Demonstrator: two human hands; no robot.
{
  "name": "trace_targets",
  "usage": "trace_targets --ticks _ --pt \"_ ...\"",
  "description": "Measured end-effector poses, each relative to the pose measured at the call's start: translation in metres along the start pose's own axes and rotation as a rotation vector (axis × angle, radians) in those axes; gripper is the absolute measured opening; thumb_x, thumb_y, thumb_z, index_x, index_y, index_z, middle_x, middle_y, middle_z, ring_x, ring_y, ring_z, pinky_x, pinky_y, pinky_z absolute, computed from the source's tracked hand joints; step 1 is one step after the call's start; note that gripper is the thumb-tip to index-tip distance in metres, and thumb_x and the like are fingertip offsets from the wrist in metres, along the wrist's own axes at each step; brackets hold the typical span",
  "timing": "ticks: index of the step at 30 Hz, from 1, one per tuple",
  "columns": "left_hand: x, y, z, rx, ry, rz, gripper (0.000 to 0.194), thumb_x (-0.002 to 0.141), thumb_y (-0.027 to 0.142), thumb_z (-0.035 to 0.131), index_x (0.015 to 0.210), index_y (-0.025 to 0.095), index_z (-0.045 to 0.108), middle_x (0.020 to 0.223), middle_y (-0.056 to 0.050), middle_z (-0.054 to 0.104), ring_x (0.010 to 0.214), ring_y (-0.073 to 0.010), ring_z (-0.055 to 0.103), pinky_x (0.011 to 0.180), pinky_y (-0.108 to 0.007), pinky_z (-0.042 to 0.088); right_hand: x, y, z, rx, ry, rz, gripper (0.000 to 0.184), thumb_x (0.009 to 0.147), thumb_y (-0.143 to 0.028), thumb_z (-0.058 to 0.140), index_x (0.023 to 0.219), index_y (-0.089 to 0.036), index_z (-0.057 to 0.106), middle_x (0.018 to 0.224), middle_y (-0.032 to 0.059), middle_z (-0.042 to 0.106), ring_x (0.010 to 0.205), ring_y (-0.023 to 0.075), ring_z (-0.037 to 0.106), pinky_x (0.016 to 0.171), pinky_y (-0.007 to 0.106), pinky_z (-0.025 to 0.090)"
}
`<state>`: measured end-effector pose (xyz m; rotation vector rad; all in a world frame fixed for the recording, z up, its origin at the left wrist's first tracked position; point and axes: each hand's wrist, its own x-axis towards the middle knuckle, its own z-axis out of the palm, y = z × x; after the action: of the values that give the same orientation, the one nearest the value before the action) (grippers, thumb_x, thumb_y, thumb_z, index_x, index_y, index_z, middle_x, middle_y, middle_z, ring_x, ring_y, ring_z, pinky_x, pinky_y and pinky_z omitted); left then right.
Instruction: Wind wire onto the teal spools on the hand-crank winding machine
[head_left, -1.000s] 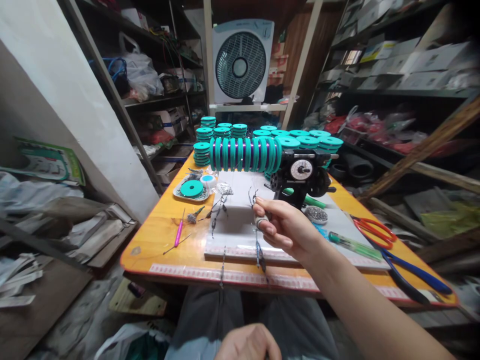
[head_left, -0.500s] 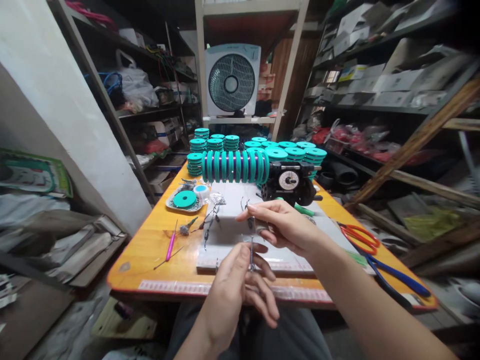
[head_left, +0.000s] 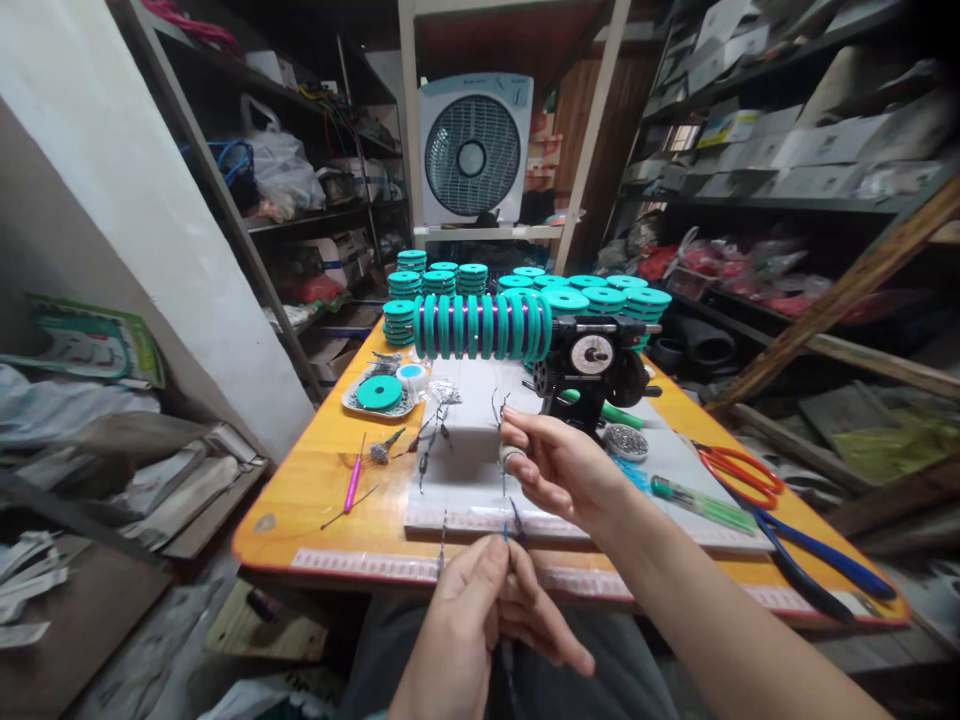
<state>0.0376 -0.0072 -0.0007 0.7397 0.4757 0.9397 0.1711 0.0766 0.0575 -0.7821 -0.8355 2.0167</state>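
My left hand (head_left: 480,595) is low at the table's front edge, thumb and forefinger pinched on a thin strand with a blue tip (head_left: 506,532). Its other fingers point loosely to the right. Above it, my right hand (head_left: 562,465) is closed, fingertips pinching a thin line with small dark parts (head_left: 502,410). A ring-like band shows on one of its fingers. Both hands are over the front of the white board (head_left: 465,505). Similar dark-beaded lines (head_left: 424,465) hang or lie at the board's left side. What exactly the fingertips grip is too small to make out.
Behind the hands stands a black winding device (head_left: 592,365) carrying a row of teal spools (head_left: 480,328). More stacked spools (head_left: 566,300) fill the back. Left: a tray (head_left: 352,402) and purple-handled tool (head_left: 352,487). Right: a round tin (head_left: 625,442), green knife (head_left: 705,505), orange-handled scissors (head_left: 742,475), blue-handled pliers (head_left: 825,560).
My left hand has moved down, away from the right hand, and its thumb and forefinger have closed on the strand. My right hand stays at nearly the same height. The view has shifted slightly.
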Motion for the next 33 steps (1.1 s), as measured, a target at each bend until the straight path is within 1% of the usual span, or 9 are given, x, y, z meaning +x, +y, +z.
trace_targets --ticks 7,10,13,16,19,22,25,29,33 --pt "-0.009 -0.032 -0.016 -0.308 -0.147 -0.096 0.037 0.092 0.046 0.039 0.075 0.014 0.047 0.069 -0.016 0.071 0.056 -0.0206 0.069 0.045 -0.020 0.048 -0.001 -0.002 -0.004 -0.053 -0.011 -0.037 0.029 0.088 -0.037 0.049 0.069 -0.017 0.043 0.048 -0.0028 0.051 0.024 0.0028 0.033 0.023 0.010 0.019" --pt "-0.011 -0.044 -0.024 -0.357 -0.143 -0.133 0.040 0.091 0.049 0.037 0.075 0.014 0.047 0.069 -0.019 0.071 0.044 -0.0163 0.064 0.035 -0.014 0.039 -0.001 -0.001 -0.004 -0.049 -0.009 -0.031 0.029 0.088 -0.037 0.050 0.069 -0.016 0.043 0.049 -0.0030 0.051 0.024 0.0024 0.032 0.023 0.010 0.019" --pt "-0.012 -0.049 -0.029 -0.394 -0.157 -0.144 0.038 0.090 0.047 0.043 0.073 0.014 0.049 0.057 -0.011 0.068 0.036 -0.0108 0.058 0.030 -0.009 0.027 0.000 0.000 -0.004 -0.038 -0.001 -0.027 0.028 0.088 -0.036 0.050 0.070 -0.016 0.043 0.049 -0.0031 0.051 0.025 0.0022 0.033 0.024 0.010 0.019" --pt "-0.015 -0.047 -0.028 -0.401 -0.129 -0.121 0.037 0.088 0.045 0.049 0.069 0.013 0.051 0.046 -0.004 0.061 0.038 -0.0100 0.057 0.032 -0.009 0.024 0.000 0.001 -0.003 -0.035 -0.001 -0.029 0.028 0.088 -0.036 0.049 0.070 -0.016 0.043 0.049 -0.0031 0.050 0.025 0.0024 0.033 0.024 0.010 0.020" --pt "-0.019 -0.038 -0.022 -0.329 -0.057 -0.125 0.038 0.086 0.045 0.054 0.067 0.012 0.052 0.045 -0.003 0.058 0.037 -0.0065 0.051 0.036 -0.011 0.025 0.000 0.001 -0.002 -0.054 -0.023 -0.031 0.028 0.088 -0.037 0.050 0.071 -0.016 0.043 0.049 -0.0032 0.051 0.025 0.0023 0.033 0.024 0.010 0.020" --pt "-0.022 -0.027 -0.017 -0.265 -0.002 -0.154 0.039 0.081 0.050 0.059 0.071 0.012 0.055 0.041 0.002 0.047 0.033 -0.0021 0.031 0.037 -0.012 0.021 -0.001 0.000 -0.002 -0.075 -0.046 -0.036 0.029 0.088 -0.038 0.050 0.070 -0.016 0.043 0.050 -0.0025 0.052 0.025 0.0025 0.034 0.024 0.010 0.020" --pt "-0.023 -0.021 -0.016 -0.250 0.005 -0.188 0.041 0.078 0.053 0.060 0.076 0.013 0.057 0.042 0.006 0.039 0.035 -0.0013 0.015 0.036 -0.014 0.013 -0.002 -0.002 -0.003 -0.074 -0.038 -0.050 0.030 0.088 -0.038 0.050 0.069 -0.016 0.042 0.051 -0.0021 0.053 0.026 0.0025 0.035 0.024 0.010 0.021" --pt "-0.025 -0.021 -0.016 -0.271 0.024 -0.213 0.038 0.078 0.049 0.062 0.071 0.012 0.055 0.050 0.001 0.049 0.038 -0.0017 0.020 0.039 -0.015 0.012 -0.002 -0.003 -0.005 -0.062 -0.024 -0.063 0.030 0.087 -0.038 0.052 0.069 -0.017 0.042 0.051 -0.0023 0.052 0.025 0.0023 0.034 0.024 0.010 0.020" --pt "-0.027 -0.023 -0.015 -0.288 0.011 -0.177 0.037 0.079 0.045 0.062 0.065 0.012 0.053 0.054 -0.002 0.054 0.038 -0.0024 0.025 0.040 -0.017 0.014 -0.001 -0.003 -0.007 -0.043 -0.004 -0.063 0.029 0.085 -0.039 0.054 0.070 -0.017 0.042 0.050 -0.0028 0.052 0.025 0.0021 0.033 0.025 0.010 0.019"
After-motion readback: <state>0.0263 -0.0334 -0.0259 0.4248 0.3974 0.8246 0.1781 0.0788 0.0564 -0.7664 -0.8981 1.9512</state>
